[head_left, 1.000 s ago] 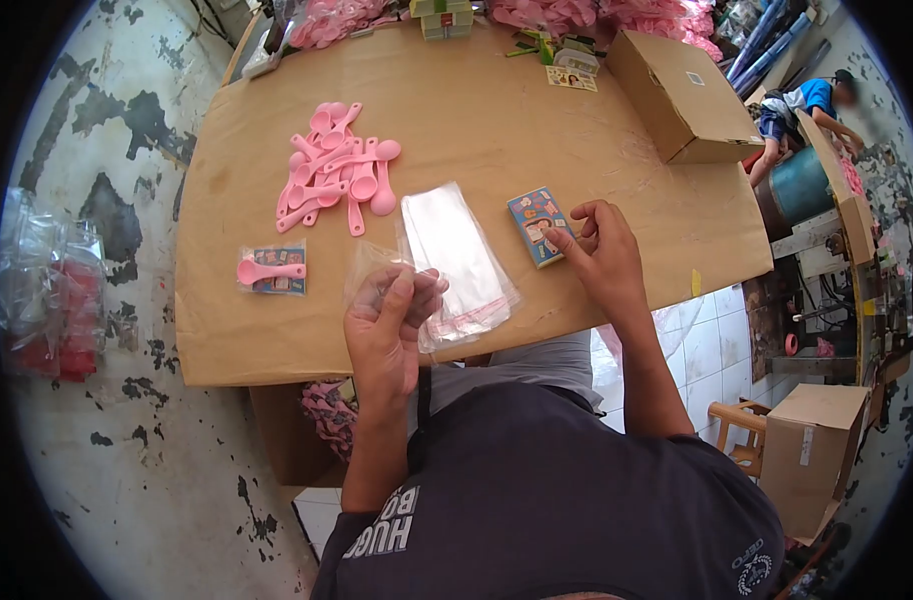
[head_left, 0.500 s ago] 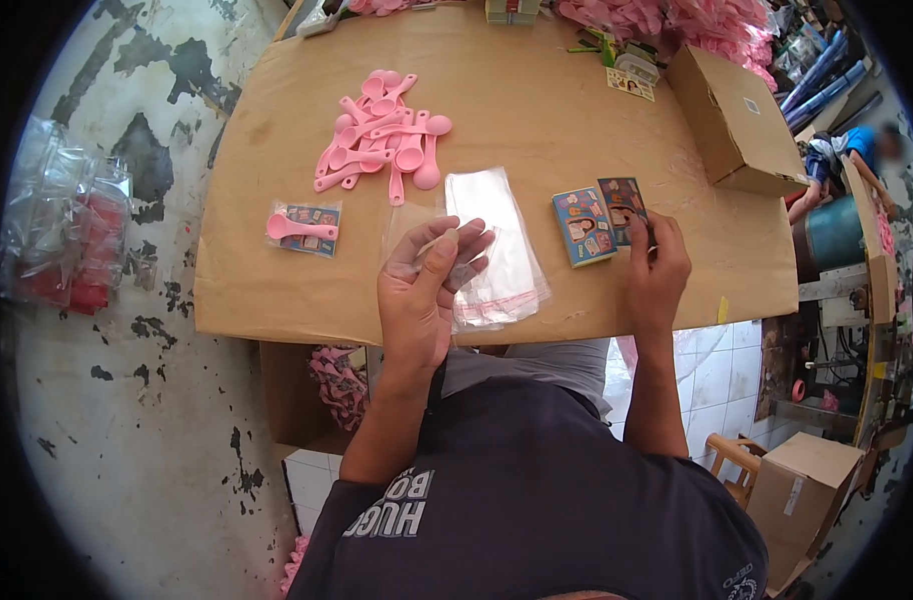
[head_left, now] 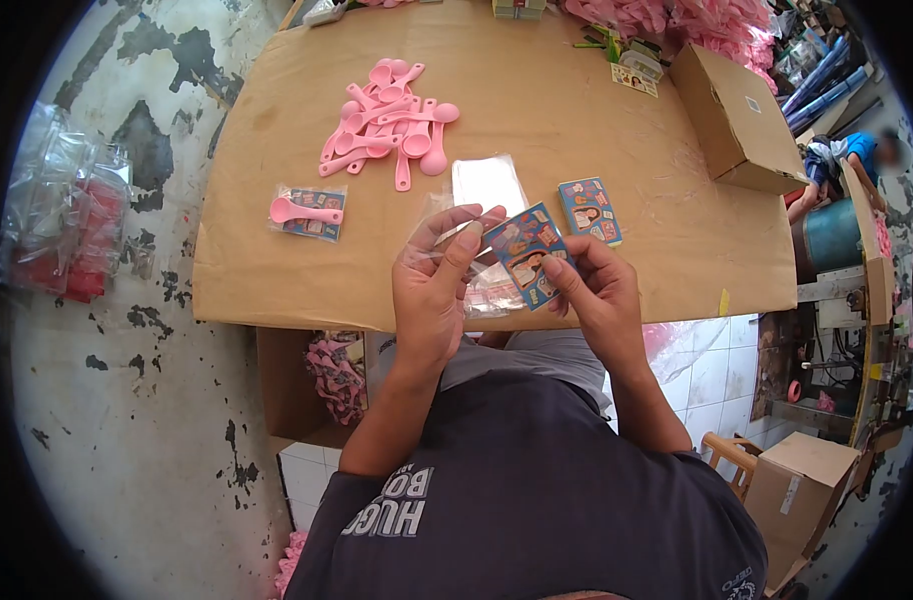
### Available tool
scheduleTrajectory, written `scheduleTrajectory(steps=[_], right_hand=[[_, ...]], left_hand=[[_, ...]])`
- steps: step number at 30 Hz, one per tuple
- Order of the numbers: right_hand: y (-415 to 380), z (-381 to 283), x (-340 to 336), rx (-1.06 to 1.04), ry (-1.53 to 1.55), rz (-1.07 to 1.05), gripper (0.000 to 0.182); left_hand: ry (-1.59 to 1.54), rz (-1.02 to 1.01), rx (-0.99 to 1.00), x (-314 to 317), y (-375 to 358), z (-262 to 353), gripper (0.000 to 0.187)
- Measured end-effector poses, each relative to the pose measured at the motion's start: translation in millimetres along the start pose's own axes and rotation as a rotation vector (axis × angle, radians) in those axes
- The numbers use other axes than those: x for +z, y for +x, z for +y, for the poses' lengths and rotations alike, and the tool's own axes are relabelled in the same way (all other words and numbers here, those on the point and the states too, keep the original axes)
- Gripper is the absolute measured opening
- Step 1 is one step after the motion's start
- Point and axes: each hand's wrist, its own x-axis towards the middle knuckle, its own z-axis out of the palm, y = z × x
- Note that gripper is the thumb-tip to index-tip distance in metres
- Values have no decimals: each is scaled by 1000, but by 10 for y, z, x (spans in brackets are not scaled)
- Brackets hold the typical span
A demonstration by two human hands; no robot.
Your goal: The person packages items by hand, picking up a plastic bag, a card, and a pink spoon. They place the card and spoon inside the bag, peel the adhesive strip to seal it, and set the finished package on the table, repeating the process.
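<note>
While lying left of centre on the desk [head_left: 277,280]: packed pink spoon [head_left: 307,212], bowl end pointing left. Centre frame: left hand [head_left: 432,290], grip pinched on clear bag [head_left: 447,250]. Just right: printed card [head_left: 527,255], long axis tilted from upper left to lower right, clamped in right hand [head_left: 597,295]. Card stack [head_left: 590,210] beyond.

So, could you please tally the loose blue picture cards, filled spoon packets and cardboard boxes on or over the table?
Blue picture cards: 2, held card and lying card
Filled spoon packet: 1
Cardboard box: 1
Total: 4
</note>
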Motion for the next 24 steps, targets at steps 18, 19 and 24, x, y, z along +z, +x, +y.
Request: scheduleTrajectory(steps=[18, 19, 24], right_hand=[[83, 18, -184, 48, 142, -65, 18], [66, 24, -145, 60, 143, -58, 18], [121, 80, 85, -61, 142, 40, 21]], left_hand=[[69, -58, -46, 108, 20, -145, 29], [67, -53, -59, 125, -11, -174, 29], [74, -79, -28, 247, -6, -251, 34]])
